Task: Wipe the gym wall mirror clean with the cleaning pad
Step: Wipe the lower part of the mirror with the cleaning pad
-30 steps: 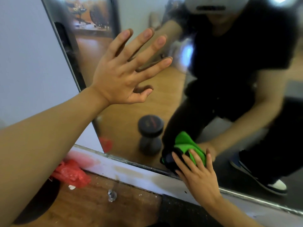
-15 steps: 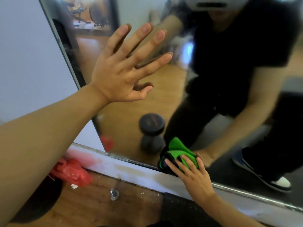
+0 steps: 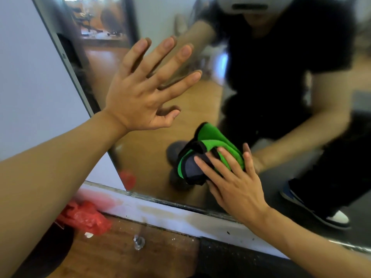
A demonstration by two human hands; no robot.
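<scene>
The right hand (image 3: pixel 236 183) presses the green and dark cleaning pad (image 3: pixel 202 157) flat against the mirror (image 3: pixel 152 145), low down and a little above its bottom edge. Its fingers (image 3: pixel 230 163) lie straight and slightly spread over the pad, pushing it rather than curling round it. The left hand (image 3: pixel 140 93) is braced on the glass higher up, near the mirror's left edge, with all fingers straight and fanned apart, holding nothing.

To do this stroke well, I would keep the palm and fingers evenly loaded so the whole pad stays in contact; part of it looks bunched and folded at the upper left, and a fold like that may ride over the glass and leave streaks. Overlapping passes carried right down to the bottom edge should catch the strip above the frame. The bracing palm is likely to leave prints of its own, so that patch will probably need a pass once the hand lifts.

On the floor below sit a crumpled red bag (image 3: pixel 84 217) and a small clear cap (image 3: pixel 139 242). The reflection shows a dumbbell (image 3: pixel 172 155) partly hidden behind the pad.

No brand, label or writing can be read anywhere; the pad shows none.
</scene>
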